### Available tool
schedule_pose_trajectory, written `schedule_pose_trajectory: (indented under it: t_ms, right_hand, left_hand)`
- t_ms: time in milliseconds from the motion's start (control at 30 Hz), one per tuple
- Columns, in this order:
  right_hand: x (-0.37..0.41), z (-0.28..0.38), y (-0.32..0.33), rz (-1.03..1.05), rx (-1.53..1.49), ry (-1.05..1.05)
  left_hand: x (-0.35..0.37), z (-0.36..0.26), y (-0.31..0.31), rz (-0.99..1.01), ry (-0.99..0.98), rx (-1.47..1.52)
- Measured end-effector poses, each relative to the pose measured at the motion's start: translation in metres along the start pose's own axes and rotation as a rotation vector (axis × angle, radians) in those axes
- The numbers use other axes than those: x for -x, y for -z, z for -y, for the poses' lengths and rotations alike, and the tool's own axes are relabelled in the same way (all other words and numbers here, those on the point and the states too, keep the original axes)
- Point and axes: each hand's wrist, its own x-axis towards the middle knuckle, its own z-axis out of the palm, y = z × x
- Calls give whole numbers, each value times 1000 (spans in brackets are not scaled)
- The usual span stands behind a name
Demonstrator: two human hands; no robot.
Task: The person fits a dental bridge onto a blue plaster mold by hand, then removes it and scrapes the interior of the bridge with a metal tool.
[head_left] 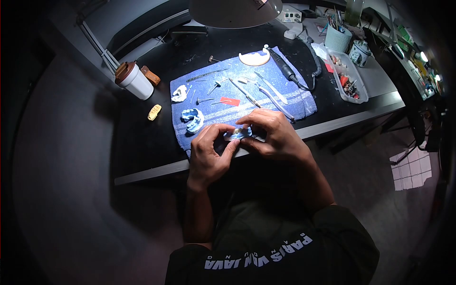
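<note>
Both my hands meet over the front edge of a blue cloth (294, 95) on a dark bench. My left hand (209, 152) and my right hand (270, 135) together pinch a small pale blue dental cast (236, 134) between fingertips. Another blue cast (192, 118) lies on the cloth just left of my left hand. A white cast piece (179, 93) sits further back on the cloth.
Thin metal tools (266, 92) and a black handpiece (284, 69) with coiled cord lie on the cloth. A white cup with brown lid (134, 80) stands at the left. A clear tray (349, 76) of small parts sits at the right. A lamp (232, 12) hangs above.
</note>
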Motion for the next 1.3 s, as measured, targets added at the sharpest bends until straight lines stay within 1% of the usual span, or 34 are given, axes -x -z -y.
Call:
schedule_pose_trajectory:
  t_ms: [67, 167, 267, 367, 467, 567, 667, 867, 967, 1067, 1167, 1267, 1300]
  right_hand:
    - [-1, 4, 1, 1, -11, -22]
    - [0, -3, 0, 13, 8, 30]
    - [0, 0, 0, 7, 1, 1]
    - [0, -2, 1, 19, 22, 17]
    - [0, -2, 0, 4, -7, 14]
    - [-1, 5, 2, -2, -25, -32]
    - [0, -2, 1, 15, 6, 16]
    - [0, 5, 2, 6, -14, -40]
    - [1, -5, -1, 10, 9, 47]
    - [1, -5, 0, 31, 23, 25]
    - [1, -5, -1, 9, 21, 37]
    - [0, 1, -1, -21, -26, -6]
    - [0, 2, 0, 5, -17, -20]
  left_hand:
    - [0, 0, -2, -25, -3, 22]
    - [-1, 3, -8, -98, -37, 78]
    - [0, 2, -4, -45, -25, 30]
    - [0, 1, -3, -35, -24, 23]
    - [0, 2, -9, -107, 1, 110]
    - [0, 1, -2, -26, -24, 6]
    - [-1, 0, -2, -31, -15, 7]
    - [-2, 1, -2, -33, -80, 9]
    - [-2, 1, -3, -38, -77, 16]
    - [-2, 0, -2, -23, -53, 9]
    - [-1, -1, -6, -89, -1, 95]
    - [0, 4, -3, -25, -24, 20]
    - [0, 3, -3, -27, -22, 20]
